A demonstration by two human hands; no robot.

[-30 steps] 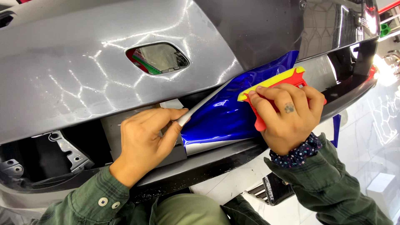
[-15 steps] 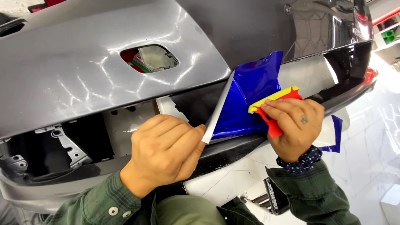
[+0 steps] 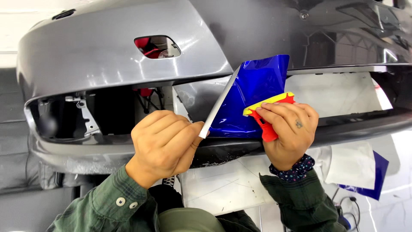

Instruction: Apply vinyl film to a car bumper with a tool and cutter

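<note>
Pinching the blue film's [image 3: 257, 96] peeled edge at frame centre, left hand [image 3: 165, 144] closed, lifted higher than a moment ago; right hand [image 3: 289, 129] gripping red-yellow squeegee [image 3: 268, 114] against film on grey bumper [image 3: 107, 64], more film now freed.

Glossy blue vinyl film [image 3: 257, 92] on the grey car bumper [image 3: 107, 64] between left hand [image 3: 165, 144] and right hand [image 3: 287, 129], red-and-yellow plastic squeegee [image 3: 267, 112] under the right hand's fingers, white backing paper [image 3: 227, 189] below both hands.

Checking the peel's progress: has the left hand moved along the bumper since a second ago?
Yes. The left hand has pulled the film edge down, away from the bumper's cutout.
</note>
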